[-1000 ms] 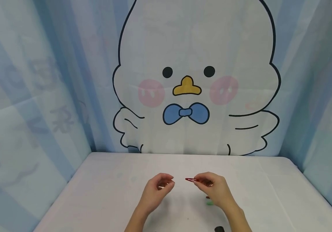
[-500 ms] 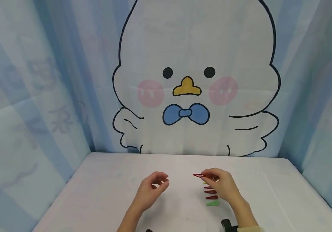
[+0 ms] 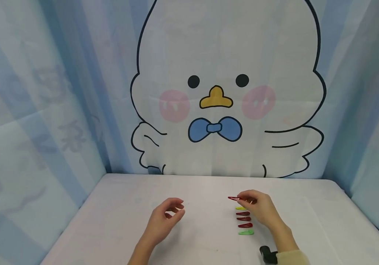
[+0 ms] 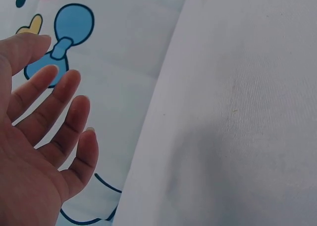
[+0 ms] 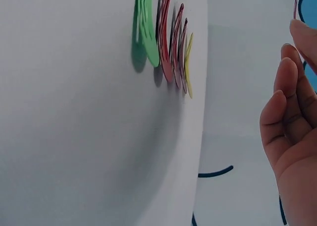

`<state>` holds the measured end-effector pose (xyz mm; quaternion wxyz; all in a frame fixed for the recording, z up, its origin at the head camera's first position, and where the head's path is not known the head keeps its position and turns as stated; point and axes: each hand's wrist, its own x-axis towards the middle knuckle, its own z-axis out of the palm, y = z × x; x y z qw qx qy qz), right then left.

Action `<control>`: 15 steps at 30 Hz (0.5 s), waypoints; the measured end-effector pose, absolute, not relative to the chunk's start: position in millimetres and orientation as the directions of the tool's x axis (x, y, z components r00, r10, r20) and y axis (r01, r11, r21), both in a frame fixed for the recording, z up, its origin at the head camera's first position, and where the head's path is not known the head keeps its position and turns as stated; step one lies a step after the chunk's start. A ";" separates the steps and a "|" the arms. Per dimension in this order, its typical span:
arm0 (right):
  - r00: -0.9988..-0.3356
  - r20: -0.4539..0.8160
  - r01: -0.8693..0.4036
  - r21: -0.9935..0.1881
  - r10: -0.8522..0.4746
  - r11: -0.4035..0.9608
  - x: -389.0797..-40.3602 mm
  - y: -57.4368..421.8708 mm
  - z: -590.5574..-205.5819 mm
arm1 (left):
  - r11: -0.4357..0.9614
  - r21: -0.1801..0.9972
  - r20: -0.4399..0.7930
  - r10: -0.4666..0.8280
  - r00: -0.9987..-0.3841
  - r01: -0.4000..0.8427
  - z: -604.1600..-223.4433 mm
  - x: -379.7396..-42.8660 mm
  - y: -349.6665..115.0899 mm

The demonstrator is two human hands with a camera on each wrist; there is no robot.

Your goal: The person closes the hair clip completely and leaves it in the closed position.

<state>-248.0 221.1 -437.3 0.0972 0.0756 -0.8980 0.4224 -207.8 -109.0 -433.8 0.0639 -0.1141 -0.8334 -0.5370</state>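
White cloth covers the table [image 3: 116, 221] in front of a cartoon duck backdrop [image 3: 222, 95]. Left of the clip row [image 3: 244, 220], the left hand [image 3: 164, 217] hovers with loosely curled fingers, holding nothing. Five hair clips lie lined up in that row: yellow farthest, three red, green nearest. Just beyond the row's far end, the right hand [image 3: 259, 208] pinches a red hair clip [image 3: 233, 198] above the cloth. By the look of it, this sixth clip remains to be placed.
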 end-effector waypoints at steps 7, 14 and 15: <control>-0.976 0.211 -0.193 -0.731 -0.052 0.654 -254.6 230.0 -441.4 | 0.417 0.878 0.215 0.091 -0.972 0.233 -434.4 -202.3 -115.3; -0.986 0.164 -0.147 -0.725 -0.039 0.673 -262.6 236.3 -445.5 | 0.436 0.879 0.181 0.064 -0.981 0.190 -435.0 -199.8 -121.2; -0.986 0.162 -0.147 -0.724 -0.041 0.674 -263.6 237.2 -445.9 | 0.439 0.879 0.175 0.062 -0.983 0.184 -435.2 -199.3 -121.7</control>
